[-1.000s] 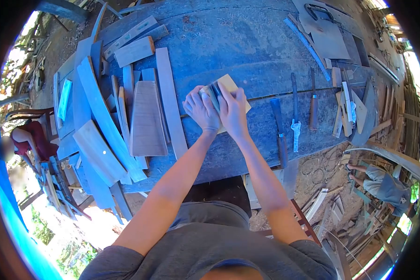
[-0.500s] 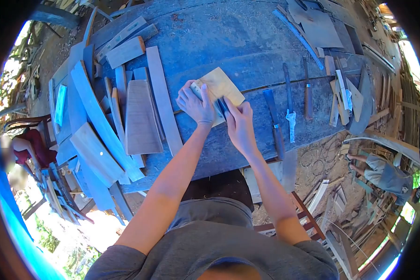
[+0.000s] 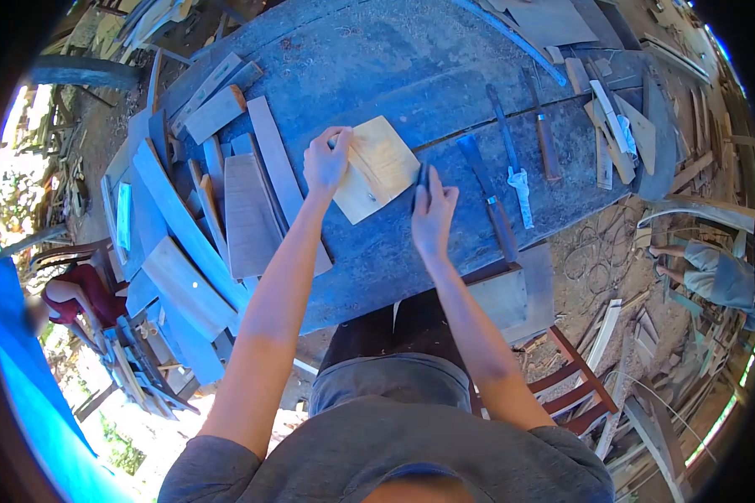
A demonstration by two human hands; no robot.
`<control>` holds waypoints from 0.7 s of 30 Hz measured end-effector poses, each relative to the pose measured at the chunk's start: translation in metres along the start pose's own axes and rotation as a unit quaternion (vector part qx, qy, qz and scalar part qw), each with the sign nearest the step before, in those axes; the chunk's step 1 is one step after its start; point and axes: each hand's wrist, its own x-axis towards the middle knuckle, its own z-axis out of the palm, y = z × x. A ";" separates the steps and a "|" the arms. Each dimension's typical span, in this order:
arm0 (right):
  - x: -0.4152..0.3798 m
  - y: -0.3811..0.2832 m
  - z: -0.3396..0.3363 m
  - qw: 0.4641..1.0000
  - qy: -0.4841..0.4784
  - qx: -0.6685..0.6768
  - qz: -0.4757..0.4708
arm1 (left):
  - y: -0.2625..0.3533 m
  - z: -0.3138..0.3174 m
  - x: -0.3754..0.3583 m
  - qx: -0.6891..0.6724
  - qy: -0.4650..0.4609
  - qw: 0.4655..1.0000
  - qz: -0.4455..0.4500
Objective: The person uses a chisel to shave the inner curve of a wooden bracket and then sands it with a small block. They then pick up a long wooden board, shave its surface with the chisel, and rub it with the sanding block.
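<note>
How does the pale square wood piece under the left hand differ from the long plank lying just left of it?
The square wood piece is pale yellow and short; the long plank is grey-brown, narrow and much longer. The left hand rests on the square piece; the plank lies untouched. Both lie flat on the workbench.

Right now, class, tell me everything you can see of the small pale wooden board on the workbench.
The wooden board is a thin, roughly square piece of pale yellowish wood with visible grain. It lies flat and turned cornerwise on the blue-grey workbench. The left hand rests on its left edge. The right hand is at its right corner, holding a small dark tool whose type I cannot tell.
</note>
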 end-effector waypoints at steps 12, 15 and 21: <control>0.015 -0.030 -0.010 0.983 -0.076 -0.138 -0.092 | -0.013 0.027 -0.012 -0.157 0.164 0.973 0.046; -0.021 -0.057 -0.019 0.977 -0.156 -0.080 -0.126 | -0.018 0.028 -0.014 -0.171 0.175 0.968 0.055; 0.068 -0.005 0.013 0.966 -0.112 -0.193 -0.133 | -0.018 0.023 -0.008 -0.173 0.174 0.963 0.107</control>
